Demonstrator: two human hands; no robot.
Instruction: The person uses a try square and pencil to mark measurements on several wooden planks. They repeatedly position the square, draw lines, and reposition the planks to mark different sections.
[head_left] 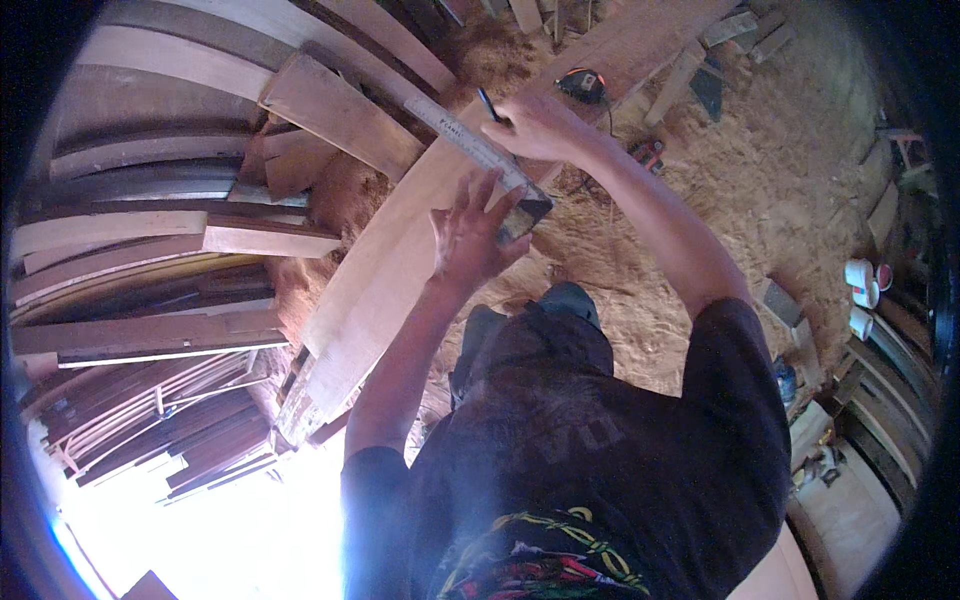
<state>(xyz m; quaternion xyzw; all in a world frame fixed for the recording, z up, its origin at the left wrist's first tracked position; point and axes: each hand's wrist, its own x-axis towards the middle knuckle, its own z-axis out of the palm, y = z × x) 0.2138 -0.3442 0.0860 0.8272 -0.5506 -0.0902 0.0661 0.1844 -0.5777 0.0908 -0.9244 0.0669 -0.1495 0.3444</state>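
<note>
Presently, the metal square [455, 133] lies across the plank [375, 250], its dark stock near the long right edge, and might slip if the left hand's [472, 235] spread fingers press too lightly, while the right hand [540, 125] pinches a blue pen-like tool [487, 103].

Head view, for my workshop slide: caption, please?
Left hand spread against a try square on a plank; right hand holding a slim pen-like tool.

Dark T-shirt [660, 460], colourful print [548, 572]
</note>
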